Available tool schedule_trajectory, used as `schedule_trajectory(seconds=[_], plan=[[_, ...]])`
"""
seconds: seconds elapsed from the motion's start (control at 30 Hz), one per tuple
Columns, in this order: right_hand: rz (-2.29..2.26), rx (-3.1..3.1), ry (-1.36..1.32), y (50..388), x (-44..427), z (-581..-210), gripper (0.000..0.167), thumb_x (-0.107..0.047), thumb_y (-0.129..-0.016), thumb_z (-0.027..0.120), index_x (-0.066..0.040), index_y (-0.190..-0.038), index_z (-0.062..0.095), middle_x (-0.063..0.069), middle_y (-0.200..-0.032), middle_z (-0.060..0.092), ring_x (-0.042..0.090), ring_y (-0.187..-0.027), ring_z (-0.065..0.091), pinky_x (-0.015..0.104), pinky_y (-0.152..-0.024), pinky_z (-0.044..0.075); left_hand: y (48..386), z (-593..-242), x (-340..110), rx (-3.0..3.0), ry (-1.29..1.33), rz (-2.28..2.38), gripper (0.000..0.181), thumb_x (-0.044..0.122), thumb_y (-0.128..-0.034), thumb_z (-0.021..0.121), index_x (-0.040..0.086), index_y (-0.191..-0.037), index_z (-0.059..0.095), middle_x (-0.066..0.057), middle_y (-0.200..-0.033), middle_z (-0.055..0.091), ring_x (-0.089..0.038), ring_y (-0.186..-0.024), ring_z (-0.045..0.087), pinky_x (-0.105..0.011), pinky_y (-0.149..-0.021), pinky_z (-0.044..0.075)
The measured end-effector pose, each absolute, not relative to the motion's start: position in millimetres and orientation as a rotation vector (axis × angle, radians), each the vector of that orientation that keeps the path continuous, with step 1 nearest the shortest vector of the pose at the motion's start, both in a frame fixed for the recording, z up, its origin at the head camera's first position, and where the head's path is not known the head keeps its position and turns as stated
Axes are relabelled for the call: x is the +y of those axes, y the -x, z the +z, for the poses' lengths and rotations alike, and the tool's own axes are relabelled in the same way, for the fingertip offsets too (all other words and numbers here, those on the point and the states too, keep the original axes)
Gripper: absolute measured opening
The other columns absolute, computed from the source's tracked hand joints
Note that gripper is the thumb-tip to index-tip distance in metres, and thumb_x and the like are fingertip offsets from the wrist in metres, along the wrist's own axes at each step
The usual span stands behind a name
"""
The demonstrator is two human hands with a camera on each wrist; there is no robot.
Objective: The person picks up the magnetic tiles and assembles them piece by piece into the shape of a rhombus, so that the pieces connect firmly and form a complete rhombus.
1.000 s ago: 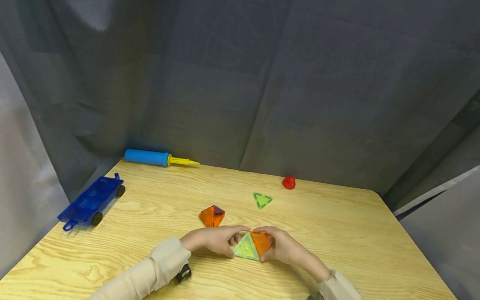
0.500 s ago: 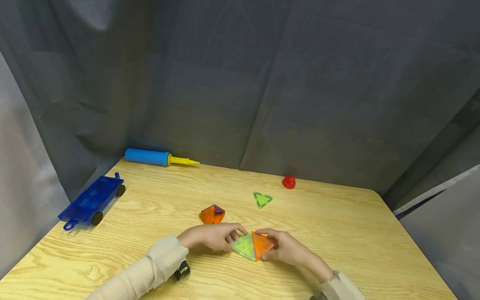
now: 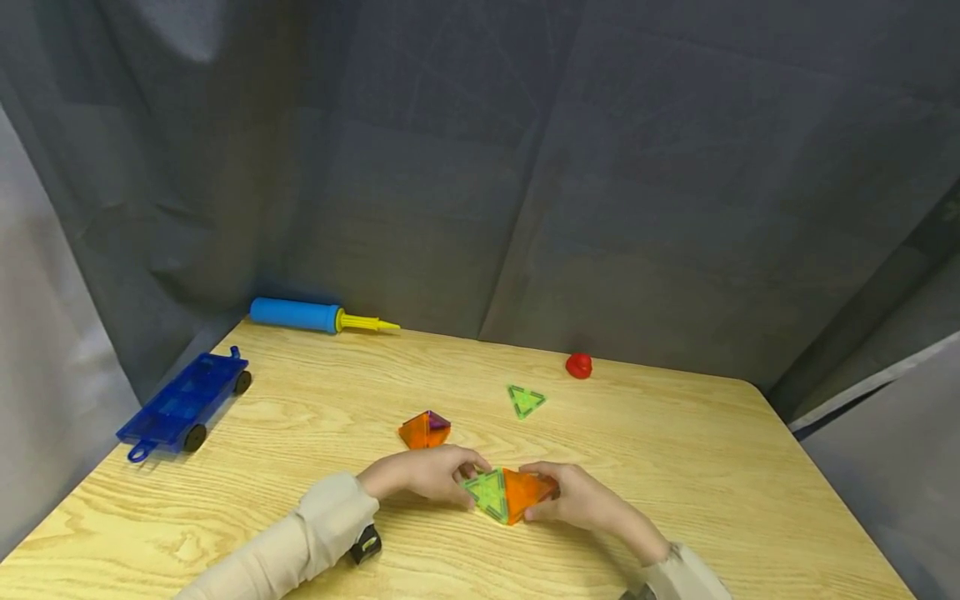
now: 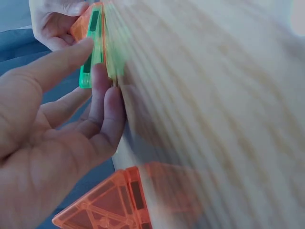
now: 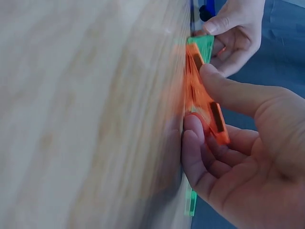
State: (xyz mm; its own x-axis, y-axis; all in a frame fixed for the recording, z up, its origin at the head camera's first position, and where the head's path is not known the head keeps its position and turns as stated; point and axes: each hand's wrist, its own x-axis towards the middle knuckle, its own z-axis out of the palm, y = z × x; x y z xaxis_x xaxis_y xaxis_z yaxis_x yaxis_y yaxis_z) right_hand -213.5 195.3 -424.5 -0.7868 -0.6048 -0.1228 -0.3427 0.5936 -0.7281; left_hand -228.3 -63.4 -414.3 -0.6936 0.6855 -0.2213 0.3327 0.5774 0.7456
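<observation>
A translucent green triangular magnetic tile (image 3: 488,493) lies edge to edge with an orange triangular magnetic tile (image 3: 522,493) low over the table, in the head view. My left hand (image 3: 435,473) pinches the green tile at its left corner. My right hand (image 3: 581,498) grips the orange tile from the right, and its outer part looks raised in the right wrist view. Past the left hand sits a small folded piece of orange and purple tiles (image 3: 425,430). Farther back, another green triangular tile (image 3: 526,401) lies flat.
A blue wheeled car base (image 3: 184,402) stands at the table's left edge. At the back lie a blue and yellow hand pump (image 3: 315,317) and a small red object (image 3: 579,365). Dark cloth (image 3: 525,167) hangs behind the wooden table (image 3: 712,467).
The joined green and orange tiles have turned slightly and shifted a little. The orange tile now appears more tilted along the seam. Both hands keep their places at the outer ends.
</observation>
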Motion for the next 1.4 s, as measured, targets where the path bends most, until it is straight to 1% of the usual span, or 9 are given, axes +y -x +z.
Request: schedule_trajectory(seconds=[0.1,0.17,0.33,0.47,0.63,0.73,0.87,1.1,1.4], plan=[[-1.005,2.48,0.79,214.0,198.3,-424.6,0.054,-0.017,-0.08,0.076,0.006,-0.125,0.056,0.014,-0.111,0.064,0.01,-0.075,0.054,0.02,-0.064,0.048,227.6,-415.2,-64.3,2.328,-0.818,0.955,0.05,0.012,-0.0837,0.072,0.004,-0.13,0.054,-0.011,-0.12,0.059,-0.022,-0.105,0.058,-0.027,-0.089,0.049],[-0.996,2.494,0.812,214.2,199.6,-424.7,0.049,-0.016,-0.08,0.076,0.005,-0.121,0.06,0.009,-0.102,0.065,0.008,-0.072,0.051,0.02,-0.061,0.046,227.6,-415.6,-65.1,2.333,-0.824,0.962,0.049,0.011,-0.0838,0.072,0.003,-0.129,0.055,-0.013,-0.121,0.059,-0.024,-0.107,0.058,-0.029,-0.09,0.049],[-0.983,2.513,0.843,214.4,200.5,-424.8,0.041,-0.014,-0.08,0.075,0.004,-0.115,0.064,0.001,-0.087,0.059,0.007,-0.071,0.048,0.02,-0.061,0.044,229.2,-416.4,-65.1,2.355,-0.848,0.958,0.049,0.012,-0.0835,0.073,0.003,-0.129,0.055,-0.013,-0.122,0.058,-0.025,-0.109,0.057,-0.03,-0.09,0.049],[-0.985,2.514,0.849,215.0,199.9,-425.4,0.039,-0.014,-0.08,0.076,0.003,-0.113,0.065,0.0,-0.086,0.058,0.007,-0.071,0.047,0.02,-0.061,0.043,230.2,-417.2,-63.9,2.362,-0.853,0.984,0.048,0.013,-0.0833,0.073,0.002,-0.127,0.057,-0.01,-0.119,0.058,-0.023,-0.104,0.058,-0.029,-0.087,0.049],[-0.992,2.519,0.839,215.6,198.8,-427.1,0.035,-0.014,-0.079,0.077,0.001,-0.109,0.066,0.0,-0.085,0.056,0.007,-0.071,0.047,0.02,-0.062,0.042,229.9,-417.4,-63.1,2.334,-0.838,1.09,0.046,0.011,-0.0832,0.073,-0.001,-0.125,0.058,-0.01,-0.119,0.055,-0.014,-0.089,0.058,-0.023,-0.071,0.051],[-0.992,2.522,0.836,215.7,198.3,-428.2,0.035,-0.014,-0.078,0.078,0.001,-0.107,0.067,0.0,-0.084,0.055,0.007,-0.071,0.046,0.019,-0.061,0.042,229.4,-417.2,-62.9,2.327,-0.846,1.131,0.045,0.011,-0.0835,0.073,-0.001,-0.124,0.059,-0.012,-0.122,0.053,-0.01,-0.083,0.058,-0.021,-0.066,0.05],[-0.986,2.519,0.841,215.3,197.3,-429.1,0.034,-0.013,-0.078,0.078,0.002,-0.106,0.066,0.0,-0.081,0.053,0.006,-0.069,0.045,0.018,-0.06,0.04,229.4,-417.4,-61.9,2.32,-0.861,1.153,0.043,0.012,-0.0843,0.072,-0.001,-0.124,0.06,-0.011,-0.122,0.052,-0.009,-0.082,0.058,-0.02,-0.066,0.05],[-0.977,2.521,0.825,215.1,195.7,-429.8,0.035,-0.014,-0.077,0.079,0.002,-0.106,0.066,-0.001,-0.08,0.053,0.006,-0.067,0.045,0.018,-0.058,0.039,230.2,-417.3,-60.6,2.337,-0.899,1.157,0.043,0.014,-0.0847,0.072,0.001,-0.124,0.061,-0.005,-0.111,0.055,-0.008,-0.083,0.058,-0.019,-0.071,0.05],[-0.973,2.518,0.809,215.7,196.0,-426.1,0.037,-0.017,-0.079,0.078,0.001,-0.109,0.066,0.0,-0.082,0.056,0.007,-0.069,0.047,0.018,-0.059,0.041,230.5,-416.6,-60.5,2.352,-0.913,1.139,0.042,0.016,-0.0849,0.072,0.001,-0.123,0.062,-0.005,-0.111,0.056,-0.006,-0.081,0.057,-0.019,-0.071,0.049]])
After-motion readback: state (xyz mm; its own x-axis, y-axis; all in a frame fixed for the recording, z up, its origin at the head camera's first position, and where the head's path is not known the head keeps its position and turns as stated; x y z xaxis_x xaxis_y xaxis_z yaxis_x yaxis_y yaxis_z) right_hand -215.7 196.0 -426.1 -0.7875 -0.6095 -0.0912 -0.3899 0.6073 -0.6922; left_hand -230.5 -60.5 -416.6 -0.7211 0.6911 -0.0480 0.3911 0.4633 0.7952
